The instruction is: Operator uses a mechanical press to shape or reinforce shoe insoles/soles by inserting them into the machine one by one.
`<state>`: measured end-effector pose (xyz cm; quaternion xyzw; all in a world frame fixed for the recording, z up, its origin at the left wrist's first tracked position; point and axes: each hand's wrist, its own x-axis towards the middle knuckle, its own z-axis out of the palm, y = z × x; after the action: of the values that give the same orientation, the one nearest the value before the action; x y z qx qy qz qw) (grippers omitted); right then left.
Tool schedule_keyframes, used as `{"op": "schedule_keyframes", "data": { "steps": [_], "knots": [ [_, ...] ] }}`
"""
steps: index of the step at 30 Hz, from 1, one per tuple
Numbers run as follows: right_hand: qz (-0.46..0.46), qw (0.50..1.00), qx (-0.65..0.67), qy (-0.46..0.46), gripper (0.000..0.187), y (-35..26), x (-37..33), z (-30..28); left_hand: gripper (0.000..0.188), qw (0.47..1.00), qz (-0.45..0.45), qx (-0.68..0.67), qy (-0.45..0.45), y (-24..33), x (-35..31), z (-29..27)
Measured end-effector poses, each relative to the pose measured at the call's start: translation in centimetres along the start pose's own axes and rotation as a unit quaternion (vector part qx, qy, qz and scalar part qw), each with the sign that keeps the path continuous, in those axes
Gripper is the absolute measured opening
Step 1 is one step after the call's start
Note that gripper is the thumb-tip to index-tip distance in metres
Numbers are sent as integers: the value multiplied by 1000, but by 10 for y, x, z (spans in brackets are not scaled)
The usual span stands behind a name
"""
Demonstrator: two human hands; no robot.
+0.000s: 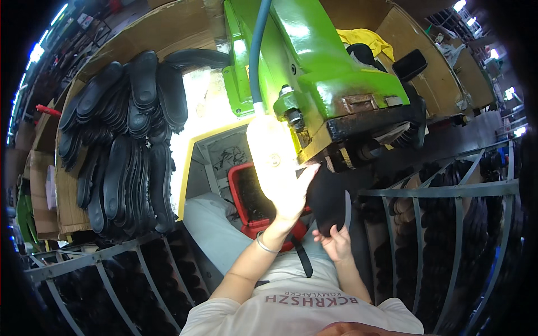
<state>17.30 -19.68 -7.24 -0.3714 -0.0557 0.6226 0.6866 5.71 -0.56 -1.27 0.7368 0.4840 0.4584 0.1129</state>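
My right hand (336,242) grips the lower end of a black shoe (328,199), with its thumb and fingers closed on the edge. A light grey strip runs along the shoe's right side. My left hand (292,196) is raised beside the shoe, its thumb stretched toward the upper end; I cannot tell whether the tip touches. Glare from a bright lamp (272,143) washes out the other left fingers. Just above the shoe is the dark working head (347,154) of a green machine (314,61), which hides part of the shoe's top.
Stacked black insoles (129,179) fill the left of the machine's table beside a cardboard wall (67,201). A red bin (235,182) stands below the lamp. Metal racks hold dark shoe parts at left (101,269) and right (448,191). A yellow cloth (370,42) lies behind the machine.
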Motion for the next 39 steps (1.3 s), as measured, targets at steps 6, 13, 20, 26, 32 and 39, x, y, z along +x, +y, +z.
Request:
{"op": "schedule_keyframes", "data": {
  "steps": [6, 13, 20, 26, 32, 39],
  "knots": [
    [-21, 995, -98, -23, 34, -27, -6, 14, 15, 959, -109, -254, 69, 5, 1, -35],
    [5, 1000, 10, -20, 35, -9, -3, 10, 22, 956, -153, -251, -20, 16, -3, -18],
    [86, 994, -48, -45, 35, 13, -20, 21, 17, 987, -47, -152, 4, -5, -4, -24],
    [84, 993, -61, -55, 34, 15, -16, 19, 20, 934, -160, -318, 10, 3, -13, -44],
    [100, 992, -33, -76, 33, 23, -16, 23, 30, 994, -21, -107, -31, 4, -2, -23],
    [2, 992, -126, -16, 45, -28, -22, 18, 26, 922, -184, -339, 35, 8, -5, -32]
  ]
}}
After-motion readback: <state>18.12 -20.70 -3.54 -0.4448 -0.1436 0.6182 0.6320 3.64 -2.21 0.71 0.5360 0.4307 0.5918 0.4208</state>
